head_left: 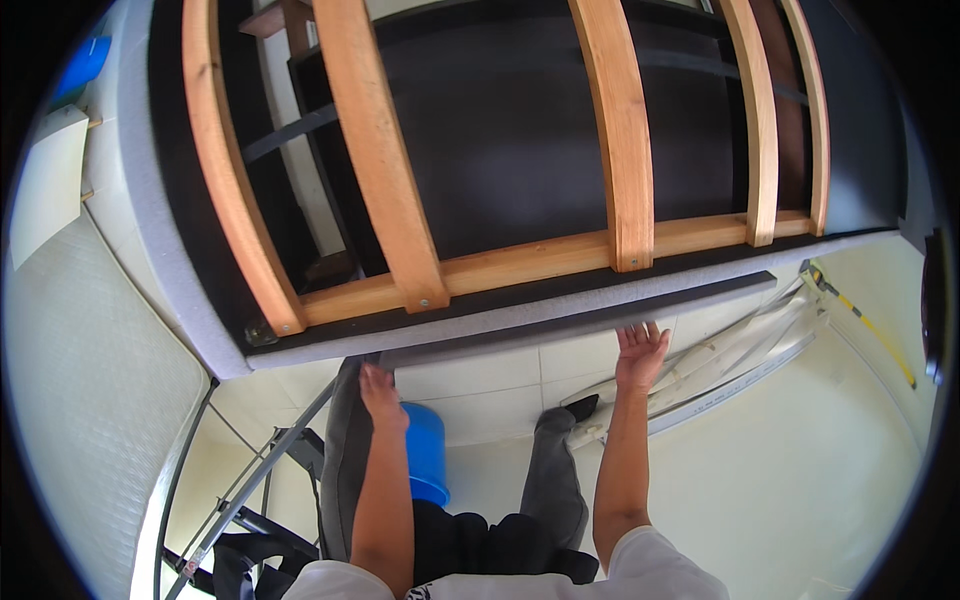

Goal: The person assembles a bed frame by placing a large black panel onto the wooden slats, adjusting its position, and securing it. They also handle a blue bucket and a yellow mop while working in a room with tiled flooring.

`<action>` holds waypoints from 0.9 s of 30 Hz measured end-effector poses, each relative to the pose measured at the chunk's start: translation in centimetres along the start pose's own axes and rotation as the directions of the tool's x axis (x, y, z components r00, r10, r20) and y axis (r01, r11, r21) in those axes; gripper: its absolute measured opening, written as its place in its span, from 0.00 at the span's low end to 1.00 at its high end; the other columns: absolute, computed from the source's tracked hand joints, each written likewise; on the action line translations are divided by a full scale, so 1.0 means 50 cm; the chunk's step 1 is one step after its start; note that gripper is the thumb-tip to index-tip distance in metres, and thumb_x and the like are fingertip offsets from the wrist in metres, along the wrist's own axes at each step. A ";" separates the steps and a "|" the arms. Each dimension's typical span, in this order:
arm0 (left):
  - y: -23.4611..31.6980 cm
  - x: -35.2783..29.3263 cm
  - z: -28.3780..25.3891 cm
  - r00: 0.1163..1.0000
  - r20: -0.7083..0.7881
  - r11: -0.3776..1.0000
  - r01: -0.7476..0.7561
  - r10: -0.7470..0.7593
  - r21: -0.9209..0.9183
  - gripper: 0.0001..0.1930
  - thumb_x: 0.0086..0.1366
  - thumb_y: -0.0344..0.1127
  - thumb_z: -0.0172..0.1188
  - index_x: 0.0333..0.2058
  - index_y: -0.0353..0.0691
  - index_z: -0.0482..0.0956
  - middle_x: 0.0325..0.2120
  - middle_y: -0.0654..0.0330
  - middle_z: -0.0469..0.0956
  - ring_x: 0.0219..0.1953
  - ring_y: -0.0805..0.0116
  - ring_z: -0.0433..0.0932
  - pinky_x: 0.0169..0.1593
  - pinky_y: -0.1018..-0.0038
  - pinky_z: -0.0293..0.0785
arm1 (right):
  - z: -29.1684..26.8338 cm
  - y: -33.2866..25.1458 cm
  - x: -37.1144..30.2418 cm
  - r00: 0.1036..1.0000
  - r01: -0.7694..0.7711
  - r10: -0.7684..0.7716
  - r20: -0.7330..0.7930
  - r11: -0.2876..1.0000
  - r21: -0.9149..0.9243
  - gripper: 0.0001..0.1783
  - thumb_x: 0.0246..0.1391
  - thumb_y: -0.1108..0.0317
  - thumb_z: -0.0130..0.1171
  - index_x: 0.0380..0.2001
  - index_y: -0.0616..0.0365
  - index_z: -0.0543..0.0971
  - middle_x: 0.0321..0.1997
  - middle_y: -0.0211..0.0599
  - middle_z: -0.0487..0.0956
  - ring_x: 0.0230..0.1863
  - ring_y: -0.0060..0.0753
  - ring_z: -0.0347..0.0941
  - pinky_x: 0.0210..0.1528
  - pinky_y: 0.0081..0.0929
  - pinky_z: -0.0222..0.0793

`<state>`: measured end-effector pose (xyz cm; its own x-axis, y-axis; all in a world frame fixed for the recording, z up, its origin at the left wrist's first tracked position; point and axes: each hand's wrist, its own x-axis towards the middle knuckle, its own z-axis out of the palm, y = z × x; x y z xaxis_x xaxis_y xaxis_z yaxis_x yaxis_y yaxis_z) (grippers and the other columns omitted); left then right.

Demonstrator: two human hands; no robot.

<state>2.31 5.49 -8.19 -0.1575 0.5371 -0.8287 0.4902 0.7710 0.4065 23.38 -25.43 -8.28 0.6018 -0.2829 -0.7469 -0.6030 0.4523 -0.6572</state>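
A bed frame (520,297) with a grey fabric side stands in front of me, with several wooden slats (375,150) screwed to a wooden rail (530,259). Below its near side runs a long dark grey board (590,317). My right hand (641,356) is at the board's lower edge, palm showing and fingers spread. At the board's left end is my left hand (383,396), slightly blurred, its fingers pointing up. Neither hand is wrapped around anything; whether they touch the board is hard to tell.
A blue bucket (427,455) stands on the tiled floor beside my left leg. Black metal framing (255,470) and a pale mattress (90,390) are at left. Plastic wrapping (715,365) lies at right near a yellow-handled pole (860,315).
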 end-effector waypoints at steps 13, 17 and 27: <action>0.210 -0.110 -0.053 0.913 0.331 0.953 0.286 -0.239 -0.104 0.23 0.55 0.39 0.47 0.49 0.43 0.54 0.44 0.60 0.61 0.39 0.69 0.65 0.40 0.72 0.63 | 0.062 -0.063 -0.182 0.894 -0.276 0.431 0.126 0.749 -0.603 0.35 0.47 0.42 0.36 0.49 0.61 0.57 0.41 0.39 0.69 0.35 0.28 0.66 0.36 0.24 0.60; 0.313 -0.138 -0.114 0.900 0.386 0.970 0.238 -0.204 -0.042 0.22 0.54 0.36 0.48 0.48 0.43 0.56 0.42 0.60 0.64 0.37 0.71 0.67 0.38 0.74 0.64 | -0.195 -0.153 -0.444 0.926 -0.150 0.338 -0.169 -0.080 -0.985 0.14 0.47 0.59 0.43 0.23 0.58 0.72 0.19 0.30 0.71 0.20 0.20 0.65 0.21 0.19 0.61; 0.586 -0.301 -0.149 0.921 0.389 0.973 -0.100 0.011 0.209 0.19 0.52 0.33 0.49 0.45 0.41 0.60 0.33 0.62 0.68 0.30 0.75 0.67 0.30 0.80 0.62 | -0.302 -0.357 -0.830 0.658 -0.750 0.505 -0.558 0.376 -0.544 0.17 0.47 0.58 0.44 0.38 0.56 0.66 0.25 0.38 0.72 0.20 0.28 0.69 0.18 0.24 0.65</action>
<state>12.64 22.54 19.04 0.1937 0.3706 -0.9084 0.6717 0.6247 0.3981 1.23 -34.54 32.92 -0.2005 -0.4298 -0.8804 -0.9631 -0.0781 0.2575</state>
